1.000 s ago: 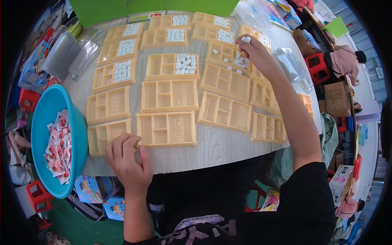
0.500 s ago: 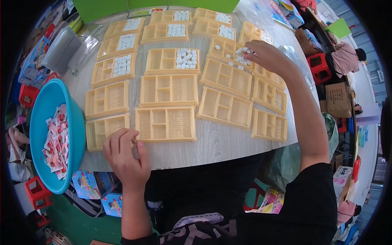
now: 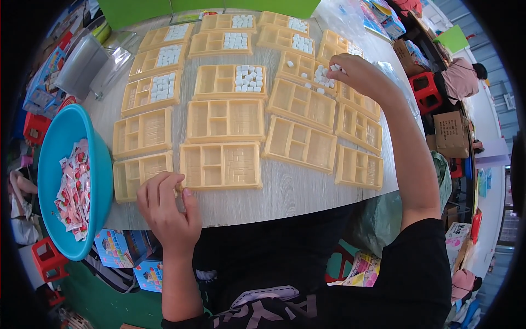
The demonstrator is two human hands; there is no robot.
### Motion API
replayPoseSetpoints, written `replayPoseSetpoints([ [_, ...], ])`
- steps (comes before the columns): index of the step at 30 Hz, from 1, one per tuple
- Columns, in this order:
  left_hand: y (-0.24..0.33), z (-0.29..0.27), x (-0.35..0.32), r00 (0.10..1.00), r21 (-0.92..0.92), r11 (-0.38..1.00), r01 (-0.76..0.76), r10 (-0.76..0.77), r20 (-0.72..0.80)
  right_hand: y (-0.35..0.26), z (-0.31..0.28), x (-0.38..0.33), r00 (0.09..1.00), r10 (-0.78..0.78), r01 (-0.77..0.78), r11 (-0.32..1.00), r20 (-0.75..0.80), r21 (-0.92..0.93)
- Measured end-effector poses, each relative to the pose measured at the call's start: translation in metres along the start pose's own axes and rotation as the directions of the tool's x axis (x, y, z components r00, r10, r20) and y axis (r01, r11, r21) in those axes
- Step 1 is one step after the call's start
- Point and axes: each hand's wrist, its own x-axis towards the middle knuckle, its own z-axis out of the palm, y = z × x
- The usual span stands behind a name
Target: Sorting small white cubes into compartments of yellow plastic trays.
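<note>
Worn on the head, the fisheye camera looked steeply down from above the black T-shirt point(image 3: 394, 274), facing forward across the wood-grain tabletop point(image 3: 290, 189) to the green panel point(image 3: 137, 11), with the left hand point(image 3: 169, 214) and right hand point(image 3: 356, 77) nearby.

The right hand point(image 3: 355, 71) has come down toward six o'clock – its fingers, then raised past the far end of the tray point(image 3: 296, 66) at one o'clock, are now over that tray's pile of white pieces point(image 3: 324, 78). Those fingers have turned to point nearer ten o'clock. The forearm point(image 3: 408, 148) has swung outward toward three o'clock – baring the right edge of another tray point(image 3: 372, 134) toward half past two and covering more of the clear packaging point(image 3: 399, 78) at two.
</note>
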Motion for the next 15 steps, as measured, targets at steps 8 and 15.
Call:
replayPoseSetpoints([
  [8,0.000,-0.002,0.000,1.000,0.010,1.000,0.006,-0.006,0.008,-0.001,0.000,0.006,0.998,0.043,-0.042,0.999,0.047,-0.021],
  [15,0.008,-0.007,0.001,0.991,0.072,0.997,0.025,-0.034,0.128,0.012,-0.024,0.000,1.000,0.001,-0.001,1.000,0.013,-0.007],
])
